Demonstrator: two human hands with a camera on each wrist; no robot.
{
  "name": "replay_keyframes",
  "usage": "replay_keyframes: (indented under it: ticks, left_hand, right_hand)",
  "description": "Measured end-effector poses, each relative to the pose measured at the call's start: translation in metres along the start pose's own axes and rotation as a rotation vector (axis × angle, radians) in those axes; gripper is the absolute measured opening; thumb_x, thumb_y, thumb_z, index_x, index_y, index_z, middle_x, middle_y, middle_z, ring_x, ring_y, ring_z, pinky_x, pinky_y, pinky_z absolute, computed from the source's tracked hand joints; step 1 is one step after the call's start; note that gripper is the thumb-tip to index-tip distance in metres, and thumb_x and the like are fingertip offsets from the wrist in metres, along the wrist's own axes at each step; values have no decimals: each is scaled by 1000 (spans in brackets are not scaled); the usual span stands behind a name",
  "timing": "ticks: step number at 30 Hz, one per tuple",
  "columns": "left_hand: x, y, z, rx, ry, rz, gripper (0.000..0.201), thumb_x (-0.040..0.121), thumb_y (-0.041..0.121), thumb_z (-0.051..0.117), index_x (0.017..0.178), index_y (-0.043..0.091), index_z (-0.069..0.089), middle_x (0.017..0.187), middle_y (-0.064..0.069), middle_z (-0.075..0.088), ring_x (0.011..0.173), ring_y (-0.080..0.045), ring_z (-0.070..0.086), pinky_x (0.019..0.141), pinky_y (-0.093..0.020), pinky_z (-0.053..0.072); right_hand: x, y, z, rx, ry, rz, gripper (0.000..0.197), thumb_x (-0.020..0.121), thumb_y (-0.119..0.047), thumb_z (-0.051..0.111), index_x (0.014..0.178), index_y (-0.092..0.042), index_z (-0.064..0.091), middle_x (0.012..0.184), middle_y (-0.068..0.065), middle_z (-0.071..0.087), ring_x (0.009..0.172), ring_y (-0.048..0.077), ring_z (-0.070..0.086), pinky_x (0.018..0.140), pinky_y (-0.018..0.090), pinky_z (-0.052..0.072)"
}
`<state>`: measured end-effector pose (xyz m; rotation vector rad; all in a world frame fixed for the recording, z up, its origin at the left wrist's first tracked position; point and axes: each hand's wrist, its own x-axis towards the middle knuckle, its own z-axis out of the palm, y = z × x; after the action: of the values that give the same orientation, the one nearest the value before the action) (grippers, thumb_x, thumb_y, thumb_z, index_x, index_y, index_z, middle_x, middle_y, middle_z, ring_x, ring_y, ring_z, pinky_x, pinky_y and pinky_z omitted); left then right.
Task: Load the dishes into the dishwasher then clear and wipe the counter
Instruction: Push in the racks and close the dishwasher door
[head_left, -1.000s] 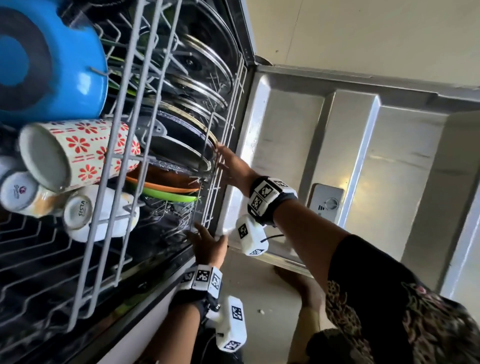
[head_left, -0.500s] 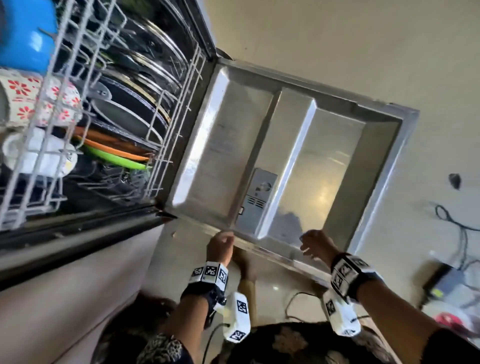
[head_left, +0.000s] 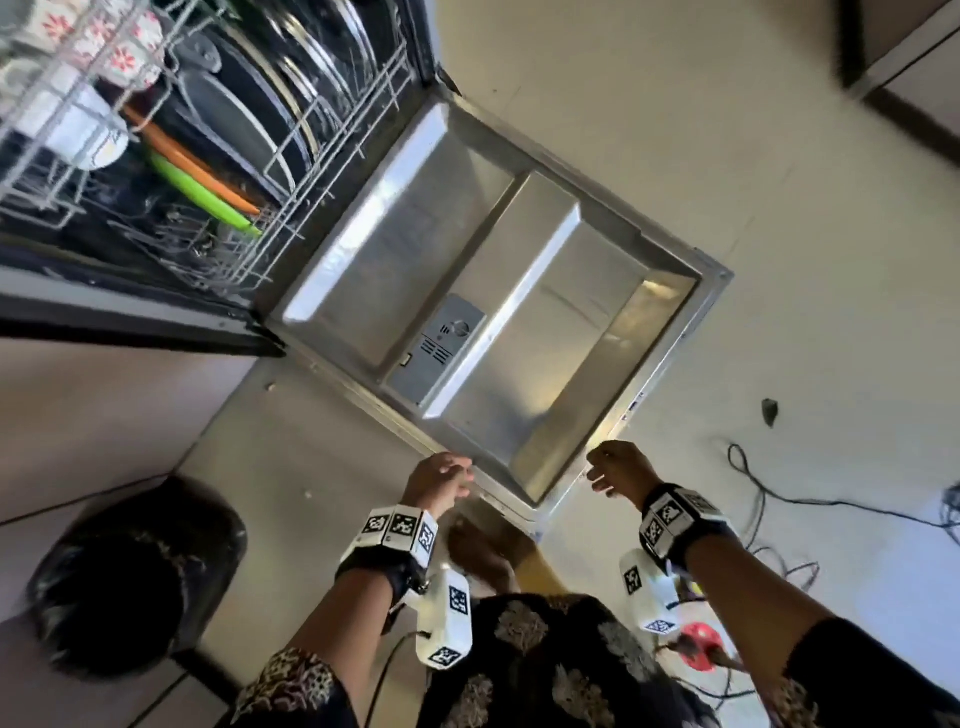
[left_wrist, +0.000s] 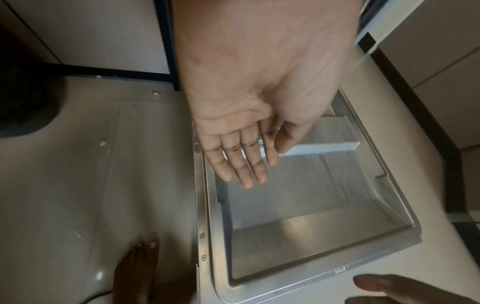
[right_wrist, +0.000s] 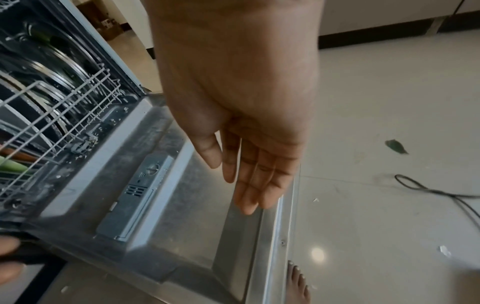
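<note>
Pale tiled floor (head_left: 675, 156), cable (head_left: 779, 493) trailing. Dishwasher door (head_left: 519, 291) dropped flat, loaded rack (head_left: 291, 156) tucked inside. Left hand (head_left: 439, 480) and right hand (head_left: 618, 467) slack, empty, over the door's front edge. Best hooked under both corners, lifted evenly, toes clear.

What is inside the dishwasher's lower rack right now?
The lower rack holds an orange plate, a green plate and dark pans, all on edge. The upper rack covers the rest.

We see a pale tiled floor (head_left: 675, 156) carrying black cables (head_left: 769, 493), a bare foot (right_wrist: 298, 286) and scattered crumbs (left_wrist: 103, 142).
</note>
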<state>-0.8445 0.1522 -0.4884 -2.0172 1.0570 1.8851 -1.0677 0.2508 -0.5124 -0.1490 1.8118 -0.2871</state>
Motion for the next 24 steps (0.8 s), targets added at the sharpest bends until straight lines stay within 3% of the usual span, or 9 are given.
replay_keyframes:
  ticks: [4,6,9,12,15,16,20,22,24]
  left_hand:
    - [-8,-15,3,-111,64,-33,25,92,0,44,113,-4,58,82,-8,61,57,-8,58,37,-6,39]
    - [-10,-26,9,-168,114,-42,21,93,3,46,109,-2,60,73,-4,60,46,-2,58,36,-8,38]
    - [-9,-40,30,-256,106,-99,19,92,10,52,102,-3,62,71,-2,61,46,-5,59,50,-20,43]
    - [-5,-51,60,-327,89,-145,21,93,9,45,78,15,59,76,-4,62,62,-13,56,58,-22,37]
    - [8,-56,99,-483,95,-237,23,95,13,44,76,18,54,77,-1,60,64,-13,53,58,-21,33]
    - [16,-59,116,-544,95,-286,21,96,16,44,77,18,54,77,0,60,65,-13,53,58,-21,33]
    - [50,-80,179,-783,96,-471,18,97,21,42,94,9,54,86,-5,59,72,-20,56,67,-29,42]
    - [67,-91,211,-933,146,-573,36,96,31,46,120,5,48,110,-15,58,89,-31,58,77,-39,47]
    - [84,-99,237,-1155,179,-612,62,94,47,42,141,10,29,138,-22,41,114,-41,50,88,-48,45]
  right_hand:
    - [1,11,-13,-56,-39,32,30,94,2,39,69,-9,51,44,5,55,28,8,47,35,9,29]
    - [5,11,-25,-71,-54,56,28,95,-1,37,72,-8,52,42,3,56,31,11,50,37,10,32]
    - [14,-4,-47,-183,-71,68,17,95,-6,43,84,-10,55,71,12,60,52,16,57,55,22,44]
    - [36,-19,-73,-290,-2,-5,22,93,-2,46,76,-14,53,83,14,60,69,23,59,77,35,56]
    - [64,-25,-94,-157,30,38,26,93,2,45,69,-8,50,47,10,59,36,15,57,40,17,47]
    - [74,-24,-99,-131,20,62,24,94,1,43,72,-6,51,53,15,60,37,15,57,42,19,48]
    - [119,-17,-109,92,101,80,18,99,-11,36,106,-3,51,98,23,53,75,30,56,86,46,48]
    - [148,-6,-116,251,150,93,36,101,-19,30,133,-5,41,122,23,50,95,33,56,90,44,45]
    - [177,4,-119,359,164,104,50,101,-36,27,142,-6,31,141,21,39,116,35,51,95,44,43]
